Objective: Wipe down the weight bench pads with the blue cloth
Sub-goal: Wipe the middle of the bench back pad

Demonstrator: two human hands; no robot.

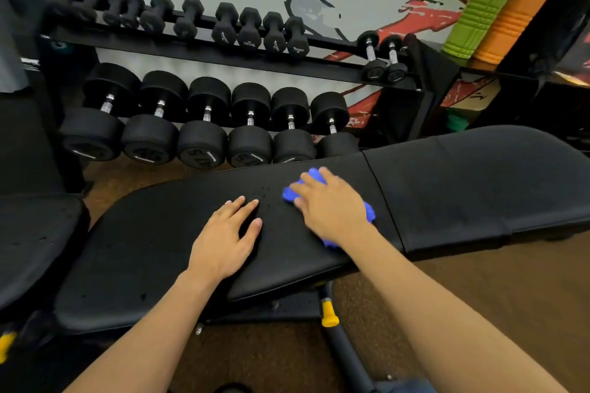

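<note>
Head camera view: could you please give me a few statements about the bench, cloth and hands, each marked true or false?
1. The right hand presses the blue cloth onto the bench pad. True.
2. The left hand holds a dumbbell. False: it rests flat on the pad, holding nothing.
3. The cloth lies on the floor. False: it is on the pad, under the right hand.
4. Dumbbells sit on a rack behind the bench. True.

The left hand (223, 239) and right hand (332, 207) are bare, with short plain nails. Both forearms are bare too, as far as the near edge. A small patch of blue-grey fabric (407, 386) shows there; whether it is worn, I cannot tell.
</note>
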